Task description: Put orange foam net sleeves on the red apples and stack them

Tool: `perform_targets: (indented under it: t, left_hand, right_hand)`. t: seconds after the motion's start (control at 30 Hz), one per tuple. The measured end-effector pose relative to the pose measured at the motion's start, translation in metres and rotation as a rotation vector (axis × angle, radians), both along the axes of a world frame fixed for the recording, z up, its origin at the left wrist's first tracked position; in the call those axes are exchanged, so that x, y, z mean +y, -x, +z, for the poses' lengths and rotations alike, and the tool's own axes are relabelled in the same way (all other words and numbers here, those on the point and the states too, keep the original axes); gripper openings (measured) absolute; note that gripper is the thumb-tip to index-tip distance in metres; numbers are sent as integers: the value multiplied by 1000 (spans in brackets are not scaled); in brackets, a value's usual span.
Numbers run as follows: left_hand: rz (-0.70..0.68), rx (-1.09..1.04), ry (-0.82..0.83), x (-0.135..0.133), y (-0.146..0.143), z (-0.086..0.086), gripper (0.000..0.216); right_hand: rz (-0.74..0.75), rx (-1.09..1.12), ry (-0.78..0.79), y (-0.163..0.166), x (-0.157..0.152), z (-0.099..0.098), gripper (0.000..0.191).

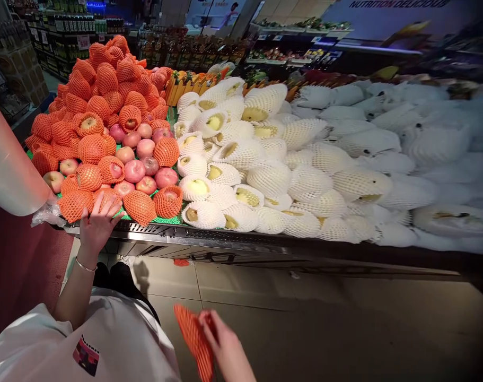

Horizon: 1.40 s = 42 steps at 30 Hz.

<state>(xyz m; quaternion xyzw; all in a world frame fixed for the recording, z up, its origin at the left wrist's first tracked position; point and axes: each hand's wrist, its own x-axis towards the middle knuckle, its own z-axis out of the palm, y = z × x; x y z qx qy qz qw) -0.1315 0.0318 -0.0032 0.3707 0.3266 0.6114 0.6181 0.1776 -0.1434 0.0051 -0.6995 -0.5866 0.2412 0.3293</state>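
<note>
My left hand (97,224) reaches to the front left of the fruit stand with its fingers spread, resting against apples at the edge; what lies under the fingers is partly hidden. Beside it are an apple in an orange foam net (76,206) and another netted apple (139,207). My right hand (224,337), low over the floor, pinches an orange foam net sleeve (194,339) that looks flat and without fruit. Bare red apples (134,171) lie in the middle of the pile, and orange-netted ones (106,78) are heaped behind them.
Pale fruit in white foam nets (261,180) fills the stand to the right. A roll of clear plastic bags (14,159) stands close on the left. The stand's dark metal edge (225,241) runs along the front. A scrap of orange net (181,262) lies on the tiled floor (289,329).
</note>
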Motion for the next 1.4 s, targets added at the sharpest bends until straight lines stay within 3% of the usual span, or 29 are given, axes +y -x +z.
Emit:
perform_targets:
  t: [0.07, 0.2, 0.33, 0.47, 0.57, 0.7, 0.93, 1.1, 1.27, 1.4]
  left_hand:
    - [-40, -15, -2, -3, -7, 3, 73]
    - [-16, 50, 58, -10, -23, 15, 74]
    - [20, 87, 66, -18, -35, 27, 74]
    - [-64, 124, 61, -27, -37, 35, 85]
    - [-126, 59, -19, -33, -38, 37, 94]
    - [-92, 89, 5, -36, -43, 36, 101]
    - [36, 32, 111, -34, -43, 25, 64]
    - [200, 72, 111, -27, -42, 15, 29]
    - [241, 117, 102, -21, -39, 12, 26]
    - [271, 268, 3, -19, -34, 12, 23]
  right_hand:
    - [30, 84, -61, 4, 25, 6, 34]
    - [-224, 348, -535, 50, 91, 26, 26]
    - [-150, 466, -527, 103, 129, 34, 32]
    - [-148, 378, -576, 120, 128, 33, 33]
    - [-64, 227, -577, 121, 120, 37, 26]
    - [6, 183, -568, 122, 114, 43, 24]
    - [65, 196, -495, 120, 116, 34, 40]
    - [-38, 99, -525, 117, 116, 42, 21]
    - [-167, 292, -657, 115, 113, 39, 18]
    - [-178, 608, -501, 116, 114, 32, 21]
